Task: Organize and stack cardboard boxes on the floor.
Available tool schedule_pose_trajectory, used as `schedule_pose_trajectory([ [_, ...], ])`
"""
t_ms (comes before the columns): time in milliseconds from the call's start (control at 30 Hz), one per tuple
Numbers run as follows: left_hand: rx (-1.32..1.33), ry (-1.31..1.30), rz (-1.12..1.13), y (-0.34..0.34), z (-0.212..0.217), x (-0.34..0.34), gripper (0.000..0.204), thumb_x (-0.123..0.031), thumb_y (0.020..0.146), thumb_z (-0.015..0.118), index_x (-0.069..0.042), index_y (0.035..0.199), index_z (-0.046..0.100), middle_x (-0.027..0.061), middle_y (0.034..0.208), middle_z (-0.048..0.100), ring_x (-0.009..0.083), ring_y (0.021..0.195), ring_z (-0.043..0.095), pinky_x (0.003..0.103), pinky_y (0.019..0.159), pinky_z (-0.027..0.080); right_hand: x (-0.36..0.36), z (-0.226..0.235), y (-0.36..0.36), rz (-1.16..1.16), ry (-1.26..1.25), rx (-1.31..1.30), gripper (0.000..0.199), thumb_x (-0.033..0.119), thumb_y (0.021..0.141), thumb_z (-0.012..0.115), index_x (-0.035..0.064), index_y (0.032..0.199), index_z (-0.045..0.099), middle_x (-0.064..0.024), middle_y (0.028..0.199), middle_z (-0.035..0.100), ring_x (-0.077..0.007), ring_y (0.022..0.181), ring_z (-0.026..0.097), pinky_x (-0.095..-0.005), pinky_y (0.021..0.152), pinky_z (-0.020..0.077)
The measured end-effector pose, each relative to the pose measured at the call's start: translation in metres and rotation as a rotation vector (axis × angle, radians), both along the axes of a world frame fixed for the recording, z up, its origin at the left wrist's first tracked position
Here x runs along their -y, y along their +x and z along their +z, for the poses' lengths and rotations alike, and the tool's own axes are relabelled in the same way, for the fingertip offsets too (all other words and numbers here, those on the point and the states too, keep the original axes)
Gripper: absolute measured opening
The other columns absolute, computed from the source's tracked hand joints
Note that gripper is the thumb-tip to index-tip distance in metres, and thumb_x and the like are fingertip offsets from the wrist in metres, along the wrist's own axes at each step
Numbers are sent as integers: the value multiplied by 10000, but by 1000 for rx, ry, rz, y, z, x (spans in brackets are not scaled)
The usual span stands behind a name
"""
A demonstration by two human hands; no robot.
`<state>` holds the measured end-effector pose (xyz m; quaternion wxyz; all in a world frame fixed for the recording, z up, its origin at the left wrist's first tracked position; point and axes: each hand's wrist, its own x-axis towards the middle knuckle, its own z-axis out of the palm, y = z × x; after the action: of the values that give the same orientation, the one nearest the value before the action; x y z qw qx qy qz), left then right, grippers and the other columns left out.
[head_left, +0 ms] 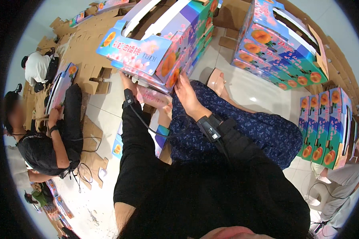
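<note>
A stack of fruit cartons, blue and pink with printed peaches and blossoms, stands in front of me. The top one has a long slot edged in white. My left hand is at the lower left of the near end, its straight fingers partly hidden against the cardboard. Against the near right corner lies my right hand, open, with its fingers stretched along the printed side. Between my forearms, a pink carton panel shows low down. Dark wrist devices with cables are strapped on both wrists.
More stacked cartons stand at the far right, and upright ones at the right. Flat brown cardboard covers the floor at the far left. A co-worker sits at the left with a carton. Another person's leg shows at the right.
</note>
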<state>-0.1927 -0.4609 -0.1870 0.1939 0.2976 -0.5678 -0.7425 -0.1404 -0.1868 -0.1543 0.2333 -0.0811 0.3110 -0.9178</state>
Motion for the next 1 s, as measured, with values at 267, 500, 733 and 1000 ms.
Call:
schedule_pose_trajectory([
  [267, -62, -84, -32, 18, 0, -30, 848, -745, 837, 268, -229, 1486, 95, 48, 1549, 83, 221, 1422, 38, 529, 1089, 55, -4, 2, -4, 7, 23, -15, 922, 484, 911, 481, 105, 1446, -168, -69, 1538, -102, -175, 1417, -68, -340, 1137, -25],
  [500, -175, -196, -71, 50, -32, -98, 877, -702, 860, 310, -213, 1478, -74, 60, 1549, -70, 267, 1420, -51, 508, 1111, 20, -7, 6, -3, -22, -5, 23, 914, 460, 909, 501, 126, 1453, -153, -53, 1541, -53, -157, 1417, -37, -325, 1136, -23],
  [733, -150, -437, -123, 86, -23, -157, 799, -500, 956, 325, 41, 1446, -1, 213, 1519, 24, 307, 1409, 49, 393, 1133, 79, -14, 18, -4, -60, -62, 70, 809, 442, 902, 519, 135, 1482, 45, -28, 1536, 79, -145, 1408, 61, -328, 1128, 8],
  [1000, -78, -410, -235, 102, 10, -202, 996, -225, 829, 662, 20, 1436, -90, 224, 1507, 20, 316, 1406, 57, 411, 1128, 95, -69, 11, -33, 134, -134, 350, 461, 361, 880, 549, 67, 1221, 452, -149, 1253, 479, -290, 1146, 475, -487, 985, 390],
])
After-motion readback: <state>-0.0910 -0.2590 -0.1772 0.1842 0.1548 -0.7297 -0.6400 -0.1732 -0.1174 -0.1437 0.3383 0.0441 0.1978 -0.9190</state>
